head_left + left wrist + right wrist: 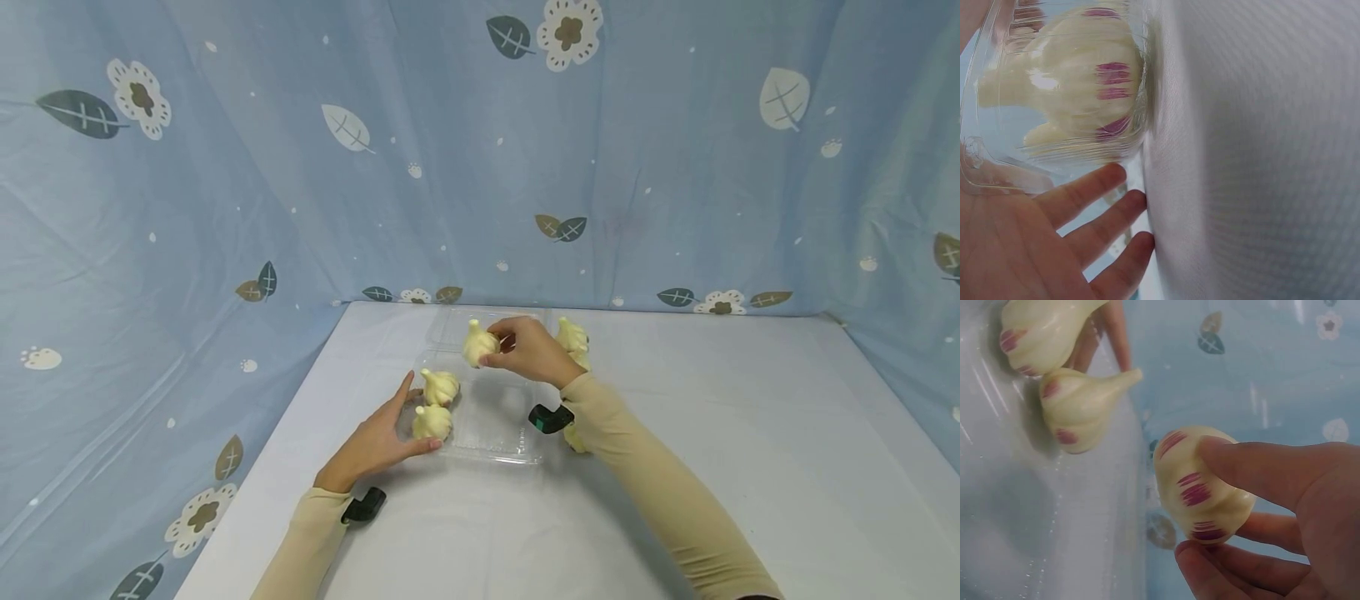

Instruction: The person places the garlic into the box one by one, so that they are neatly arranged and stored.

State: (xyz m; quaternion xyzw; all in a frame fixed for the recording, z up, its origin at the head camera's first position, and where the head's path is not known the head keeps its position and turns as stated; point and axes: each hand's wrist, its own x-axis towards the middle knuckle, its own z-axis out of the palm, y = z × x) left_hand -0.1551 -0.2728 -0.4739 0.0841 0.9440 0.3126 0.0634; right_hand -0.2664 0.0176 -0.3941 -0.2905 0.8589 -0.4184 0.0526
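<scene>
My right hand pinches a garlic bulb between thumb and fingers, above the far part of a clear plastic container. Purple streaks mark the held bulb's base in the right wrist view. Two more garlic bulbs, one nearer and one farther, sit along the container's left side. My left hand rests at that left side, thumb toward the front corner and fingers spread out fairly straight. Through the clear wall, the left wrist view shows a garlic bulb close beside the fingers.
Right of the container, more garlic bulbs stand in a row, partly hidden behind my right forearm. The container's open lid lies toward the back of the white table. A blue patterned curtain hangs behind and to the left.
</scene>
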